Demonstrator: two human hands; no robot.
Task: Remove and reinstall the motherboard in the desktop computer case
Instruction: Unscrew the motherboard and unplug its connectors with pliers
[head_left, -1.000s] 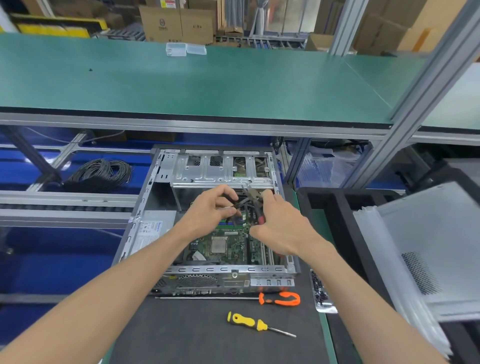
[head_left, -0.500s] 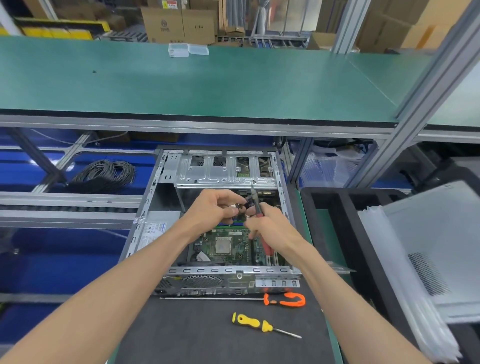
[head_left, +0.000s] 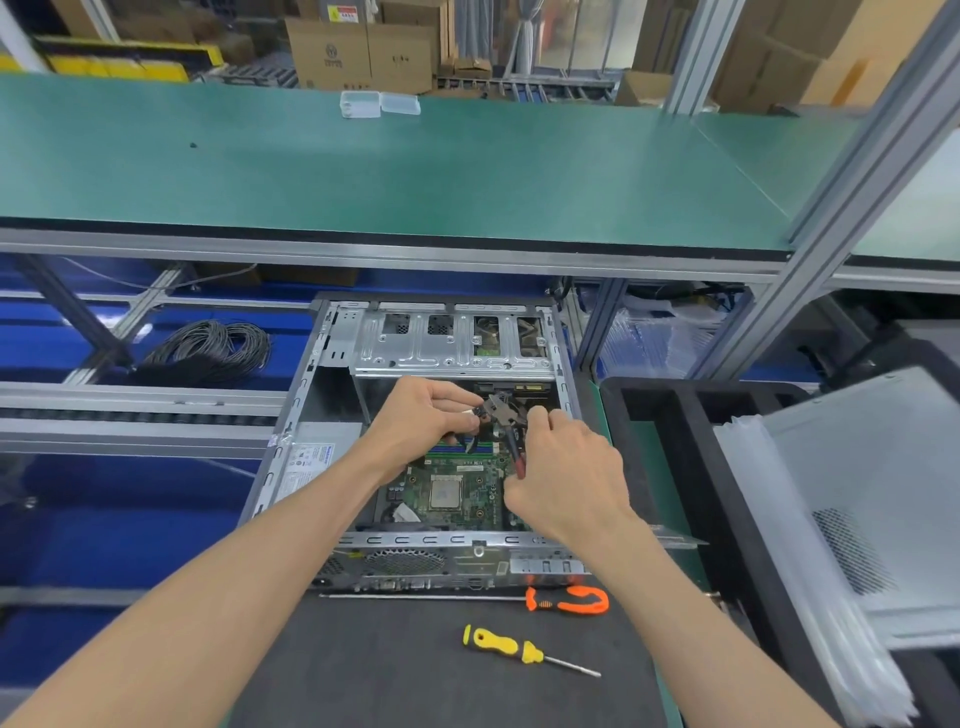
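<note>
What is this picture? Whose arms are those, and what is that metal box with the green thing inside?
There is one picture, taken by a camera worn on a person's head, so you look down at their own two arms. The metal box is an open computer case. The green plate inside is the motherboard, the computer's main circuit board. The right hand holds pliers with red handles. The left hand pinches a small part of a cable right at the pliers' tip; what it is exactly is too small to tell. On the dark mat in front of the case lie two screwdrivers, an orange one and a yellow one. Behind is a green workbench.
</note>
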